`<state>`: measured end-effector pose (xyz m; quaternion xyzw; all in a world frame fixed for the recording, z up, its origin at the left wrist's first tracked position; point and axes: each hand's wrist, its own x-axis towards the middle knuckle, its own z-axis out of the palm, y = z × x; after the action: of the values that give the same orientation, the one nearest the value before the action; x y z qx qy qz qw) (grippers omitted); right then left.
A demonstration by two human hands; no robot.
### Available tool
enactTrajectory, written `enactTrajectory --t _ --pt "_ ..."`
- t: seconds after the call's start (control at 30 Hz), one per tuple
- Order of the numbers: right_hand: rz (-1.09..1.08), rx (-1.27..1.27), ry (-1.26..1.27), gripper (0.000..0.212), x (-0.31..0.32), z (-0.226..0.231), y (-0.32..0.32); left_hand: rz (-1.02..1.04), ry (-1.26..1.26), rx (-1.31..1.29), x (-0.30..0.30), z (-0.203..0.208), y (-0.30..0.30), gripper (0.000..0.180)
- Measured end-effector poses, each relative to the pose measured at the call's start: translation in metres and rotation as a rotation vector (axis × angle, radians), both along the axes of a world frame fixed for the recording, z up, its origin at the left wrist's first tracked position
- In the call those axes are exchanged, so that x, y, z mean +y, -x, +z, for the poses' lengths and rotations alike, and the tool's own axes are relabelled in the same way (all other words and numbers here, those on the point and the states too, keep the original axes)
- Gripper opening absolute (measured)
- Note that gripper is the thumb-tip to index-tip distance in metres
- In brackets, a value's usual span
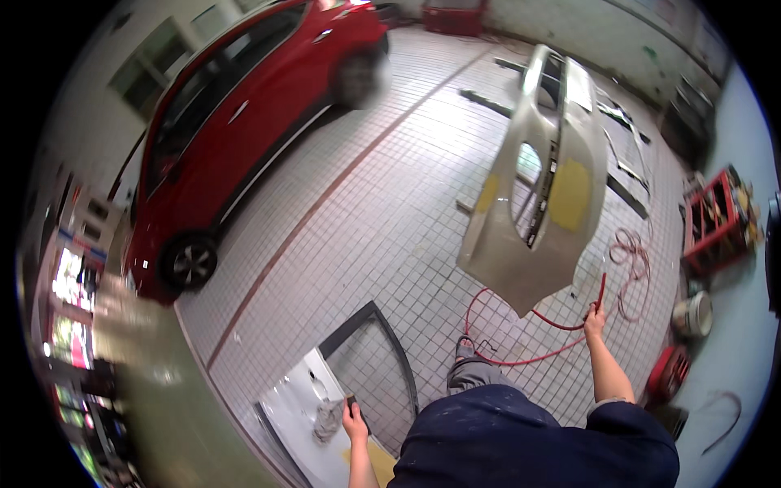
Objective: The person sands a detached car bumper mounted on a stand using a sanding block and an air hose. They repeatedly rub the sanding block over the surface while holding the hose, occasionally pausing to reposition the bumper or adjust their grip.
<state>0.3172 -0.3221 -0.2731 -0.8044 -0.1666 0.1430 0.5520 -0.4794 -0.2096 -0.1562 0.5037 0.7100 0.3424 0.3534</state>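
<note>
My right hand [595, 322], out to the right, is closed around a red hose [529, 358], whose short end sticks up above my fingers. The rest of the hose loops down to the floor by my foot. At the lower left, my left hand [355, 424] is closed on a small dark object [352, 403] whose kind I cannot make out. Beside it, a crumpled grey cloth [328, 420] lies on a white car door [289, 398] with a black window frame. Ahead of me a grey-beige car bumper [521, 281] with yellow patches is raised on a stand.
A red car [244, 122] stands at the far left. Along the right wall are a red tool cart [716, 224], a white bucket [692, 315] and a red machine [669, 372]. A thin coiled hose [630, 260] lies on the tiled floor, right of the bumper.
</note>
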Motion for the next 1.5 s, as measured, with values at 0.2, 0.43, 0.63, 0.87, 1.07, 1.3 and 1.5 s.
enactTrajectory --t 0.2,0.43,0.63,0.87,1.07,1.3,1.5 --pt "-0.254 -0.099 0.391 0.016 -0.074 -0.079 0.024 -0.124 0.293 0.235 0.021 -0.001 0.023 0.056" --pt "-0.311 0.084 0.649 0.013 -0.156 -0.084 0.108 -0.153 0.519 0.394 0.07 0.019 0.008 0.054" --pt "-0.408 0.304 0.628 0.008 -0.153 -0.061 0.222 -0.306 0.5 0.438 0.187 0.009 -0.009 0.053" --pt "-0.545 0.279 0.544 0.014 -0.037 -0.053 0.337 -0.474 0.263 0.307 0.411 -0.024 -0.028 0.054" --pt "-0.673 0.155 0.234 0.026 0.159 -0.019 0.319 -0.569 0.18 0.099 0.607 -0.031 -0.076 0.056" --pt "-0.535 -0.209 0.041 0.035 0.349 0.118 0.297 -0.662 0.222 -0.304 0.762 0.017 -0.188 0.053" --pt "-0.562 -0.094 -0.263 0.029 0.426 0.191 0.311 -0.871 0.313 -0.71 0.784 0.088 -0.351 0.043"
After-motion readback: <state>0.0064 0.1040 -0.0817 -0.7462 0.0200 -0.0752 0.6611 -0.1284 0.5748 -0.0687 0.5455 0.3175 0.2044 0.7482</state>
